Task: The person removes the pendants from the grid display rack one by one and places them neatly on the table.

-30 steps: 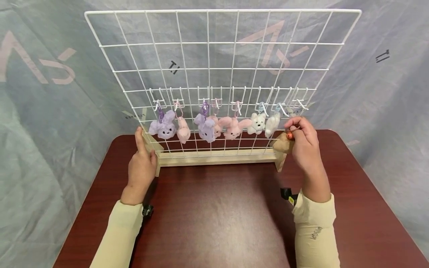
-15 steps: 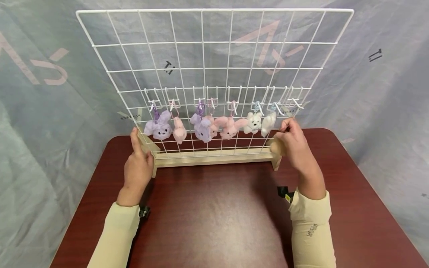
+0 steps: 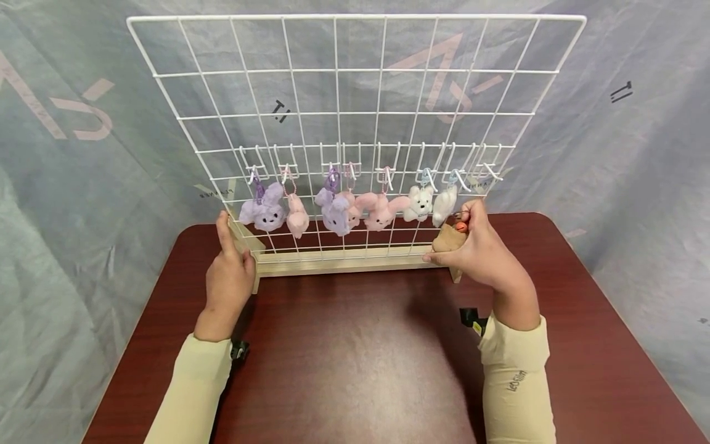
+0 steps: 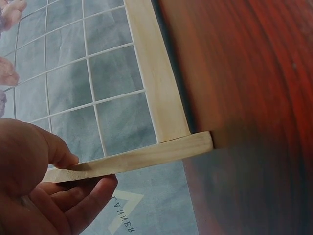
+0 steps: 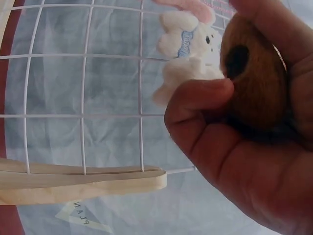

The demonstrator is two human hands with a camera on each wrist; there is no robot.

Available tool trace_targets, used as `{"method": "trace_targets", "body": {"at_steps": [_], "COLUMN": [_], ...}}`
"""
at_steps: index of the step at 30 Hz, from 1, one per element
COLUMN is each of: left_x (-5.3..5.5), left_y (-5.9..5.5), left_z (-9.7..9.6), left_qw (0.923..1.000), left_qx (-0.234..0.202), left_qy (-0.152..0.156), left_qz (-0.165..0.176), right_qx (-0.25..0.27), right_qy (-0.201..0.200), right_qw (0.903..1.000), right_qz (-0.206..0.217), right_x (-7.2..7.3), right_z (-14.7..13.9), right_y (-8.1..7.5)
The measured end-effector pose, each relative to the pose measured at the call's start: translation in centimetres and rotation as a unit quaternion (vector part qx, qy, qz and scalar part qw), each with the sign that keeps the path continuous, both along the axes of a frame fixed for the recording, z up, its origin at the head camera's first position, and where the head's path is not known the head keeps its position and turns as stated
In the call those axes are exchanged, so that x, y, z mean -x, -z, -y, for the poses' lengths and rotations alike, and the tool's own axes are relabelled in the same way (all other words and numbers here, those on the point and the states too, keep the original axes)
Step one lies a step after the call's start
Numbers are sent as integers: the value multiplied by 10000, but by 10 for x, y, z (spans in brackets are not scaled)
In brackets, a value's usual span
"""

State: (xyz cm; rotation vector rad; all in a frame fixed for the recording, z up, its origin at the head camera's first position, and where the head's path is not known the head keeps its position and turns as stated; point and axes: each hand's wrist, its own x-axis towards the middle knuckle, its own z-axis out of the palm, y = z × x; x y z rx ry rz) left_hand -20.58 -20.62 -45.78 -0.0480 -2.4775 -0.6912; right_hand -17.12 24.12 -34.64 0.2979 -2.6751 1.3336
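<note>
In the head view, my left hand [image 3: 228,277] holds the left wooden upright of a white wire grid rack [image 3: 357,71]. The left wrist view shows the thumb on one face of that wooden upright [image 4: 142,155] and fingers on the other. My right hand [image 3: 490,250] holds a brown plush charm [image 3: 448,239] with an orange bell [image 3: 461,227], in front of the rack's lower right. A dark patch shows on the brown plush in the right wrist view. Just above and left of it hangs a white plush charm [image 3: 444,206]. The rightmost hook [image 3: 488,171] bears nothing.
Along the hook row hang purple [image 3: 269,208], pink [image 3: 297,216] and white plush charms [image 3: 420,203], several in all. The rack's wooden base bar [image 3: 344,262] stands on a dark red table [image 3: 355,345]. Grey sheeting [image 3: 66,203] surrounds it.
My right hand has moved slightly left and turned. The brown plush, mostly hidden half a second ago, shows now with its bell. My left hand keeps its hold.
</note>
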Motion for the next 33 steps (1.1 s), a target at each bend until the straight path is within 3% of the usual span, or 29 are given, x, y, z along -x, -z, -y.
{"method": "trace_targets", "body": {"at_steps": [5, 7, 18, 26, 33], "left_x": [1, 1, 3, 3, 3], "left_y": [0, 1, 2, 3, 4], "left_z": [0, 0, 1, 1, 2], "left_qw": [10000, 10000, 10000, 9999, 9999], "left_qx": [-24, -33, -69, -16, -42], "left_qy": [-20, -19, 58, 114, 97], "left_qz": [29, 52, 22, -28, 18], "right_qx": [1061, 1244, 41, -214, 271], "right_qy": [-479, -594, -822, -897, -933], "right_qw": [9931, 9903, 9963, 9956, 9905], "right_qz": [108, 150, -227, 166, 970], "right_x": [4, 5, 5, 5, 8], "right_z": [0, -1, -5, -10, -11], "right_y": [1, 1, 2, 2, 4]}}
